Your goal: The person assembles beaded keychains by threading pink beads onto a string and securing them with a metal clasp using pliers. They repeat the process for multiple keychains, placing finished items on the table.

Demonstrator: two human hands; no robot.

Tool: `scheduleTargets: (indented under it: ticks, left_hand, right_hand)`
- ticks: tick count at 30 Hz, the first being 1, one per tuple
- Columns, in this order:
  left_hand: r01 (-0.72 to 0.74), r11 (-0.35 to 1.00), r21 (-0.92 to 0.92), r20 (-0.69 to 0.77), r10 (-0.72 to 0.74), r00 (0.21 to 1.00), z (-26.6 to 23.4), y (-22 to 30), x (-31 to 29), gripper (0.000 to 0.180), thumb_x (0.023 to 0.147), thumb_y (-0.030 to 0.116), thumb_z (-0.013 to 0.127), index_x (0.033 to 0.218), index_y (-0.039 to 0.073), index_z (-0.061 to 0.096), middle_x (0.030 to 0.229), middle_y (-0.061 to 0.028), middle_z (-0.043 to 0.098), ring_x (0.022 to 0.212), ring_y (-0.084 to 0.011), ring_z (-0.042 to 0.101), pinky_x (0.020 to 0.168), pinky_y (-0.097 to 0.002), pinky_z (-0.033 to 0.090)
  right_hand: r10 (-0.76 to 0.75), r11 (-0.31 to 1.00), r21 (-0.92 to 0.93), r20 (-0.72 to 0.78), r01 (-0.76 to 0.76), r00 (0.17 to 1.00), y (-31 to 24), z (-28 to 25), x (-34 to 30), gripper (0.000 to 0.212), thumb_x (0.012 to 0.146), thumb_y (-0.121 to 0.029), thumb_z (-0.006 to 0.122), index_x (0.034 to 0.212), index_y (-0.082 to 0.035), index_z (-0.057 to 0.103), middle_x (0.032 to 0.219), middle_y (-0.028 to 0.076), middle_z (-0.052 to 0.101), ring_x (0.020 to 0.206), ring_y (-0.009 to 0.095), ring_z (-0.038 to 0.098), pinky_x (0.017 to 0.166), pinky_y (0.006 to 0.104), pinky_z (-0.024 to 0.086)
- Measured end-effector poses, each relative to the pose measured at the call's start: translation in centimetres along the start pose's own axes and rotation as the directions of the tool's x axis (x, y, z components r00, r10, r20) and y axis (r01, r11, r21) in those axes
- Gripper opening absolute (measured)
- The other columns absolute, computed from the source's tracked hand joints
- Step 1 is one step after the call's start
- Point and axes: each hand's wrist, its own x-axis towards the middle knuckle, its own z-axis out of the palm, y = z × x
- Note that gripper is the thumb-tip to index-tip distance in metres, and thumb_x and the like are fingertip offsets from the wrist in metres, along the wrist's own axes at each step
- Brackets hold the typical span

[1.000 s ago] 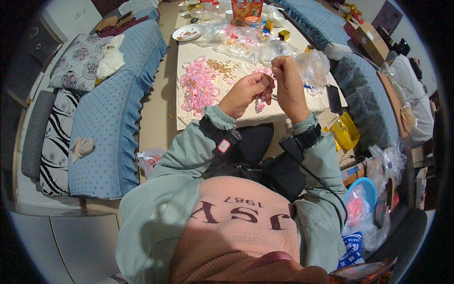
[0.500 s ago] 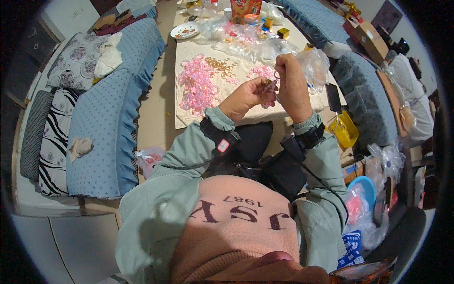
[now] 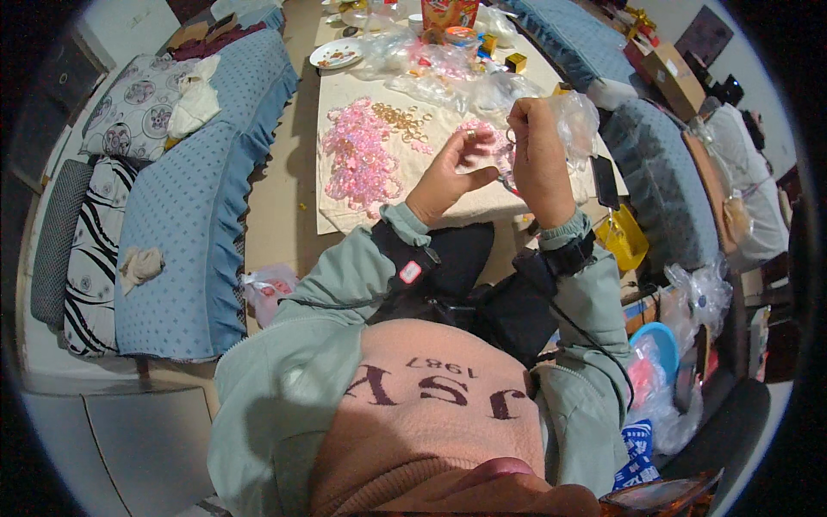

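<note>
Over the near edge of the table, my right hand [image 3: 541, 159] is closed with fingers pinched on a small metal ring [image 3: 510, 135]. A beaded charm [image 3: 507, 179] seems to dangle below it, partly hidden and hard to make out. Beside it my left hand [image 3: 450, 177] is open, thumb stretched out and fingers apart. Left of the hands lies a heap of pink beaded strings [image 3: 357, 155]. Gold-coloured rings [image 3: 403, 121] are scattered next to this heap. A smaller group of pink beads [image 3: 476, 127] lies just behind my left fingers.
Clear plastic bags [image 3: 465, 86] cover the table's middle, with a white plate [image 3: 336, 53] to their left and a red box [image 3: 448, 13] behind. A black phone [image 3: 606, 179] lies at the right edge, above a yellow dustpan [image 3: 624, 237]. Blue-covered sofas [image 3: 194, 215] flank the table.
My left hand has let go of the beaded charm and opened, its fingers spreading. My right hand keeps its grip on the ring, nearly in the same spot.
</note>
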Motion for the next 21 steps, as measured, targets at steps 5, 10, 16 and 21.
scheduleTargets:
  ticks: [5,10,16,21]
  left_hand:
    - [-0.274,0.747,0.605,-0.145,0.442,0.885,2.0,1.4,0.1,0.053,0.071,0.018,0.080,0.116,0.007,0.054,0.111,-0.0117,0.059,0.105,-0.0267,0.058,0.090,-0.0380,0.044]
    - [-0.242,0.650,0.721,-0.180,0.513,0.839,3.0,1.9,0.2,0.036,0.073,0.016,0.076,0.102,0.007,0.056,0.102,-0.0112,0.061,0.095,-0.0310,0.060,0.083,-0.0425,0.042]
    - [-0.241,0.803,0.546,-0.224,0.417,0.881,2.9,1.3,-0.1,0.015,0.084,0.005,0.070,0.097,0.001,0.064,0.087,-0.0083,0.068,0.079,-0.0196,0.065,0.072,-0.0309,0.050]
    - [-0.037,0.999,-0.021,-0.118,0.035,0.992,2.2,1.5,-0.4,0.010,0.092,0.006,0.064,0.100,0.002,0.063,0.083,-0.0026,0.065,0.073,-0.0088,0.059,0.063,-0.0210,0.044]
  right_hand:
    - [0.091,0.996,0.015,0.006,-0.091,0.996,-0.5,0.5,-0.2,0.015,0.089,0.006,0.052,0.102,0.000,0.046,0.089,0.017,0.047,0.080,0.032,0.050,0.072,0.0367,0.045]
    - [0.089,0.996,-0.021,-0.037,-0.090,0.995,-0.7,0.8,-0.3,0.010,0.093,0.002,0.052,0.102,0.000,0.047,0.088,0.017,0.050,0.079,0.031,0.051,0.072,0.0367,0.045]
    - [0.129,0.991,0.023,-0.014,-0.129,0.991,-0.8,0.7,-0.6,0.009,0.093,0.001,0.051,0.101,0.000,0.047,0.089,0.016,0.049,0.080,0.030,0.051,0.073,0.0360,0.045]
    - [0.105,0.986,0.122,0.050,-0.111,0.993,-0.5,0.2,-0.7,0.012,0.092,0.006,0.046,0.102,-0.001,0.046,0.089,0.013,0.047,0.079,0.026,0.049,0.072,0.0329,0.044]
